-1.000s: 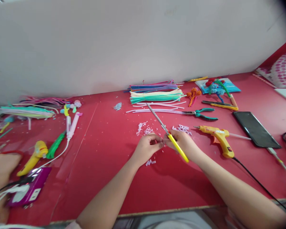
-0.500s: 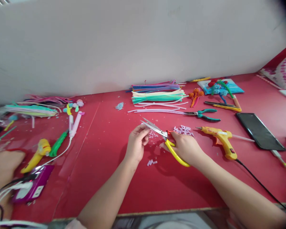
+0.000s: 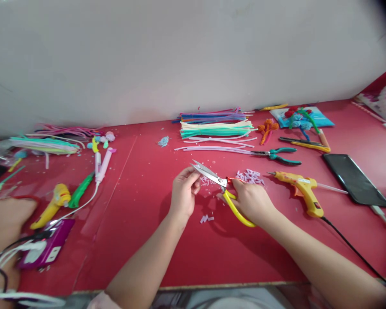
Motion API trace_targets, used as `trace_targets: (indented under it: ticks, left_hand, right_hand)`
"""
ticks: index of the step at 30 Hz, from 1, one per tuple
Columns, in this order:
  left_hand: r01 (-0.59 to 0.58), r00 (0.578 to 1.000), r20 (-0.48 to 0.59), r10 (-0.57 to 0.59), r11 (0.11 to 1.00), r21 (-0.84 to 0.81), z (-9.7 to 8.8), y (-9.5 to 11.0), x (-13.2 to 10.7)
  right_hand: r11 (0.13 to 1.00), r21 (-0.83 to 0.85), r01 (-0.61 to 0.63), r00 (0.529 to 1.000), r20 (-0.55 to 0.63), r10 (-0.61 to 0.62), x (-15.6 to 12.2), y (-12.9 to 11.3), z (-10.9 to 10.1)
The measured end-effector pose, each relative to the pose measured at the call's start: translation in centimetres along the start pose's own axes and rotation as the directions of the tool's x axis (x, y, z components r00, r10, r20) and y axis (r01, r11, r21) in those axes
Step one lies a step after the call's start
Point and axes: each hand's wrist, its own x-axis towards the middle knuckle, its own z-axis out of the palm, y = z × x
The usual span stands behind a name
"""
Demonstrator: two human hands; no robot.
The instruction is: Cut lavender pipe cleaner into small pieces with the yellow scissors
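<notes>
My right hand (image 3: 253, 198) is closed around the handles of scissors (image 3: 236, 209) with yellow and red grips. The blades point left and lie nearly together. Thumb and fingertips of my left hand (image 3: 184, 191) pinch a small lilac piece of pipe cleaner (image 3: 197, 166) at the blades; most of it is hidden. Tiny lilac clippings (image 3: 207, 181) are scattered under the blades. A pile of short lilac pieces (image 3: 250, 176) lies just beyond my right hand, and several more cut pieces (image 3: 206, 219) rest nearer to me.
Pipe cleaner bundles (image 3: 217, 129) lie at the back, with green-handled pliers (image 3: 276, 155) in front. To the right are a yellow glue gun (image 3: 300, 189) and a phone (image 3: 355, 179). At left, another person's arm (image 3: 6, 231) is near a purple power strip (image 3: 49, 246) and cables.
The scissor blades have come together from being parted. Both hands stay in nearly the same place; the view has shifted slightly.
</notes>
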Motion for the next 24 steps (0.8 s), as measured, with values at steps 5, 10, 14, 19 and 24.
trace_targets:
  ticks: [5,10,14,19,24]
  left_hand:
    - [-0.008,1.0,0.003,0.008,1.0,-0.002,-0.06,-0.03,0.0]
    - [0.002,1.0,0.023,-0.001,1.0,-0.021,-0.15,-0.07,0.07]
    - [0.002,1.0,0.02,-0.002,1.0,-0.02,-0.17,-0.12,0.14]
    - [-0.012,1.0,0.025,0.012,1.0,-0.007,-0.16,-0.18,0.18]
    - [-0.022,0.999,0.035,0.022,1.0,0.008,-0.16,-0.16,0.16]
  right_hand:
    - [1.0,-0.017,0.01,1.0,-0.027,-0.01,-0.08,0.03,0.25]
    - [1.0,-0.019,0.018,0.999,-0.042,-0.019,-0.07,0.08,0.26]
    - [1.0,-0.01,0.016,0.999,-0.032,-0.017,0.06,0.14,0.32]
    - [1.0,-0.008,0.011,0.999,-0.04,-0.011,0.17,0.16,0.44]
    - [1.0,0.003,0.002,0.999,-0.037,-0.002,0.13,0.14,0.35]
